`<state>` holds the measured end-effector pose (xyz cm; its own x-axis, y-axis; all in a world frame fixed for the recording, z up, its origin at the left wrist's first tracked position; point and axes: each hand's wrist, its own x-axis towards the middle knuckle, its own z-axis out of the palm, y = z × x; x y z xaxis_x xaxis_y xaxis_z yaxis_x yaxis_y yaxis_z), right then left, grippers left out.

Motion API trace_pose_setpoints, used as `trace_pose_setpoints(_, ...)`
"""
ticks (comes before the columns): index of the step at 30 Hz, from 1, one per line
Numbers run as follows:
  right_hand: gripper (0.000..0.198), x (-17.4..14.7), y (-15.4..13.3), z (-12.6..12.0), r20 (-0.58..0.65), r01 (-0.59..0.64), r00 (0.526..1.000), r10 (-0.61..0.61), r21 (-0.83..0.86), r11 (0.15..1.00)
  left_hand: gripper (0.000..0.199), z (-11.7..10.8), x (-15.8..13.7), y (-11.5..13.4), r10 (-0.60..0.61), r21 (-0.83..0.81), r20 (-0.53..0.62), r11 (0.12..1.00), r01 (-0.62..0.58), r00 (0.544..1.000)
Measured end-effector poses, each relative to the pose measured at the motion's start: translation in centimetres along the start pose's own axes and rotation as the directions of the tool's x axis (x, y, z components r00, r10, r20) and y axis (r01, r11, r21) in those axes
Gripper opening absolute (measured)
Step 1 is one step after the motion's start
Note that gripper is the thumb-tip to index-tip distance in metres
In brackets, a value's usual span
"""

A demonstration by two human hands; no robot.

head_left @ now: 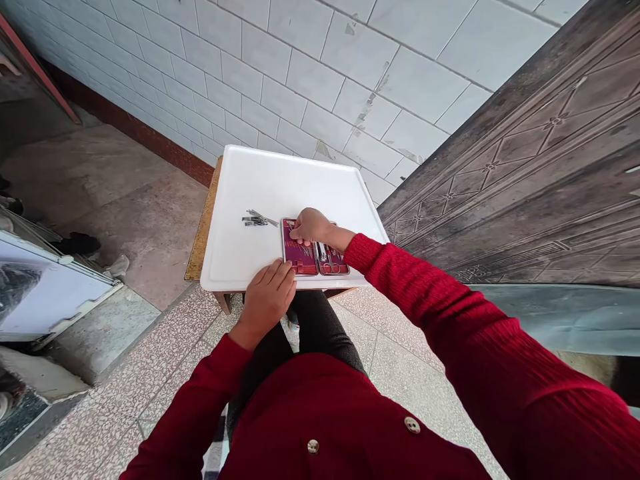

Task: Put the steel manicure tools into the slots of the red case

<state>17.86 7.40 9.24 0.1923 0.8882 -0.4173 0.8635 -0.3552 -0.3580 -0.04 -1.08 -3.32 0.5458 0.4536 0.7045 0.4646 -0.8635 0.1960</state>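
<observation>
A manicure case (pixel 303 266) lies unfolded near the front edge of the white table, its lining dark red. Small scissors (pixel 331 267) and nail clippers (pixel 323 252) sit in its right half. My right hand (pixel 311 227) reaches over the case, thumb and fingertips pinched together at the upper part of the left half; anything between them is too small to name. My left hand (pixel 270 288) rests at the table's front edge, fingers extended together and lying flat, fingertips beside the case's lower left corner. Several loose metal tools, clippers among them (pixel 257 219), lie in a small pile left of the case.
Behind the white table (pixel 280 177) runs a tiled wall (pixel 300 87). A dark, carved wooden panel (pixel 515 153) stands close on the right. A brown board edge (pixel 205 227) juts out under the table's left side. At far left is a white cabinet-like object (pixel 45 287).
</observation>
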Motion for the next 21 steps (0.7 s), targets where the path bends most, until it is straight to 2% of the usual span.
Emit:
trace_pose_setpoints(6,0.019,1.8,0.9,0.0,-0.082,0.068,0.995,-0.062,0.078,0.995,0.029,-0.2,0.1,0.1,0.002,0.007,0.010,1.000,-0.002,1.000)
trace_pose_setpoints(10,0.014,3.4,-0.1,-1.3,-0.112,0.140,0.986,-0.127,0.123,0.982,0.030,-0.3,0.1,0.1,-0.006,0.008,0.027,1.000,0.005,1.000)
trace_pose_setpoints(15,0.015,5.4,-3.5,-2.5,-0.104,0.247,0.960,-0.259,-0.120,0.962,0.024,-0.5,0.3,0.2,0.019,0.068,0.013,0.997,-0.019,1.000)
trace_pose_setpoints(21,0.009,7.9,-6.6,-1.7,0.024,0.310,0.947,-0.320,-0.328,0.892,0.023,-0.7,0.4,0.3,0.018,0.081,0.020,0.996,-0.020,1.000)
